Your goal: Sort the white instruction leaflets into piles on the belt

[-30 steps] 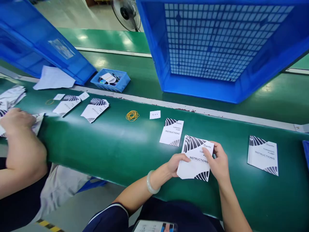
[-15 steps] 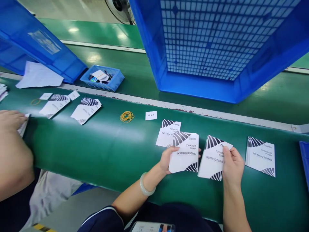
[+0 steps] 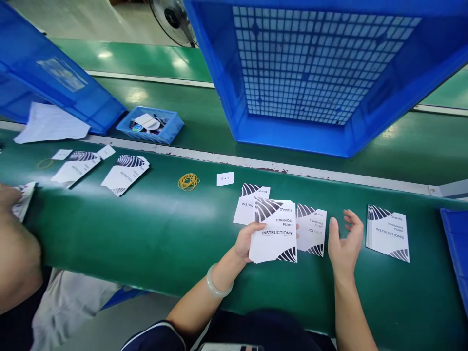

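Note:
My left hand (image 3: pixel 245 241) grips a stack of white instruction booklets (image 3: pixel 275 234) by its left edge, just above the green table. A single booklet (image 3: pixel 312 229) lies flat on the table right of that stack. My right hand (image 3: pixel 344 243) hovers beside it, fingers spread and holding nothing. Another booklet (image 3: pixel 248 202) lies behind the held stack, partly covered by it. A further pile of booklets (image 3: pixel 388 233) rests to the right of my right hand.
A big blue crate (image 3: pixel 321 73) stands tilted behind the table edge, with a small blue tray (image 3: pixel 150 125) of bits to its left. Yellow rubber bands (image 3: pixel 188 182) and a paper slip (image 3: pixel 224 179) lie mid-table. A co-worker's arm (image 3: pixel 14 243) and more booklets (image 3: pixel 124 173) are at left.
My right hand laid its booklet flat on the table and let go, fingers now spread. The left hand keeps holding the stack. The view shifted slightly left.

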A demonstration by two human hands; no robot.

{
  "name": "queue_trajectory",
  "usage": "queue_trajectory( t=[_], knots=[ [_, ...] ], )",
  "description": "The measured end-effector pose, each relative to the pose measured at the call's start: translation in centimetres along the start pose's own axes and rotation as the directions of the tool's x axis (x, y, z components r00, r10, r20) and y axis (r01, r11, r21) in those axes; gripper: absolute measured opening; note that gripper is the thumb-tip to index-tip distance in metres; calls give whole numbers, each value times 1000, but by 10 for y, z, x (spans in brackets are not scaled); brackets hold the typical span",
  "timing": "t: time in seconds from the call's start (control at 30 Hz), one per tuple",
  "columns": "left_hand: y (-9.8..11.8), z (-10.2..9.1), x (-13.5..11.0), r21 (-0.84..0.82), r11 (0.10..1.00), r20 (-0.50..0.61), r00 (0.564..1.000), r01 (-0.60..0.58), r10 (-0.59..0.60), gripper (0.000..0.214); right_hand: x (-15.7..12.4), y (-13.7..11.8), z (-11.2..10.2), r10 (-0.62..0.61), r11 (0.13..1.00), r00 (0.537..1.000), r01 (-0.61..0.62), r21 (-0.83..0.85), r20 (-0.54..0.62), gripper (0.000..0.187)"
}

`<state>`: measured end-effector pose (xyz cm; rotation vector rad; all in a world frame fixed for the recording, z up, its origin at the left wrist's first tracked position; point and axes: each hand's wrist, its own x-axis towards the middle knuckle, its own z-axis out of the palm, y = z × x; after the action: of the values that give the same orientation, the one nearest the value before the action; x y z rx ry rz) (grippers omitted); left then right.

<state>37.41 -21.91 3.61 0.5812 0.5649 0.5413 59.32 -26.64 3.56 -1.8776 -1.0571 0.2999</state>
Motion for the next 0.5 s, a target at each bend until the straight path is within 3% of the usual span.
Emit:
queue_trajectory(
  t=[0.07,0.13,0.2,0.33,0.5],
  knots=[
    [-7,1,0,-82,994,7,997,73,-73,60,-6,-4,3,-59,995,992,49,82,115,36],
    [-15,3,1,-157,977,1,989,145,-147,54,-13,-6,8,-84,984,958,36,175,273,28],
    [-21,4,1,-183,964,-12,980,195,-200,49,-18,-6,11,-82,980,930,10,197,359,25],
    [-28,6,1,-183,952,-33,966,246,-256,43,-21,-8,13,-26,987,930,-33,155,366,19],
    [-28,7,3,-167,958,-49,969,231,-242,35,-19,-12,10,-2,983,927,-68,173,376,20]
  ],
)
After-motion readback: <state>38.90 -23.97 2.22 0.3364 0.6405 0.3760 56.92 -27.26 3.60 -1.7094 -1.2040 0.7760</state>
